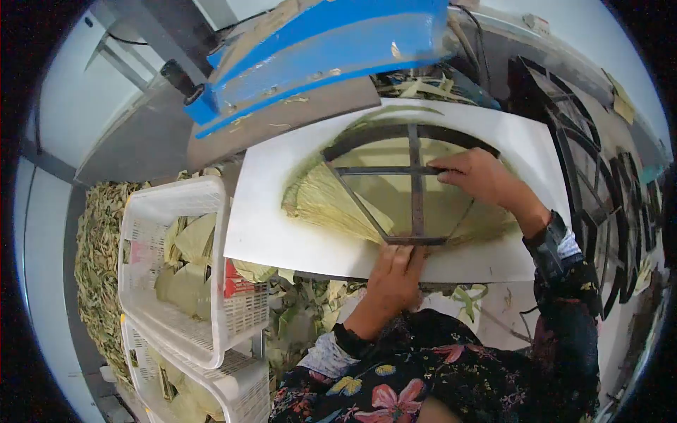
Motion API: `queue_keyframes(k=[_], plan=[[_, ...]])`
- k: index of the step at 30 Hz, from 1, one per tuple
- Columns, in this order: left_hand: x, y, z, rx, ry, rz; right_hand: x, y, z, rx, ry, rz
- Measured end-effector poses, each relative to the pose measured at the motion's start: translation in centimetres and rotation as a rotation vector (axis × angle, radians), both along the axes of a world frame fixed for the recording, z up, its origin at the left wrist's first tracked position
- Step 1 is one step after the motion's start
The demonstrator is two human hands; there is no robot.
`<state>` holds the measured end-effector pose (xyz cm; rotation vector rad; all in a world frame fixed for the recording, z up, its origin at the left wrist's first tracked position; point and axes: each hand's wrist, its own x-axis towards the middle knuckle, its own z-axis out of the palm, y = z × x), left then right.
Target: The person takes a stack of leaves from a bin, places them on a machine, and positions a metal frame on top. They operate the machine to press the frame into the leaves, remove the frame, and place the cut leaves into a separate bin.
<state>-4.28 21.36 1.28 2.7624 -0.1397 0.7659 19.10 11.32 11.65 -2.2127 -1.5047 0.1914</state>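
A dark metal fan-shaped cutting die (417, 204) with crossing bars lies over a pale green-yellow leaf stack (328, 201) on a white board (257, 225). My right hand (483, 180) pinches the die's crossbar near its middle, right of the upright bar. At the die's bottom edge, my left hand (398, 275) is closed, its fingers on the short lower rim. Part of the stack spreads out past the die's left side; the leaf under the bars shows through the openings.
A blue press head (324, 60) stands behind the board. White plastic baskets (218, 282) with cut leaves are at left, beside a large heap of leaf scraps (106, 261). More dark metal dies (582, 176) lean at right.
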Motion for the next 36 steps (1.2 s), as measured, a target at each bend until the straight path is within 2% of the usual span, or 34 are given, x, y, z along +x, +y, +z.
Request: queue_keyframes(k=[2,9,11,15,20,23,27,30,32,36], plan=[[0.1,-0.5,0.5,0.074,-0.122,0.137,0.0,0.2,-0.2,0.041,0.052,-0.009],[0.4,-0.4,0.9,0.09,-0.135,0.145,0.6,-0.1,-2.0,0.103,-0.051,0.029],[0.4,-0.3,1.1,0.091,-0.156,0.15,0.6,-0.2,-2.4,0.033,-0.083,0.001],[0.5,0.3,1.3,0.078,-0.138,0.104,0.6,-0.1,-3.2,0.064,-0.141,0.036],[0.7,0.7,1.8,0.086,-0.103,0.069,0.9,-0.1,-4.1,-0.077,-0.235,0.061],[1.0,1.0,1.6,0.069,-0.106,0.039,1.2,-0.3,-5.2,-0.081,-0.175,0.043],[0.7,2.1,1.5,0.055,-0.099,-0.004,0.7,-0.2,-3.7,-0.054,-0.194,0.061],[1.0,3.5,4.0,0.012,-0.154,-0.069,0.4,-0.1,-3.7,-0.154,-0.176,0.022],[2.4,4.6,5.8,0.045,0.051,-0.063,-0.1,0.1,-3.1,-0.082,-0.208,0.02],[2.3,4.2,3.6,0.01,0.009,-0.064,-0.9,0.5,-2.1,-0.186,-0.202,-0.018]])
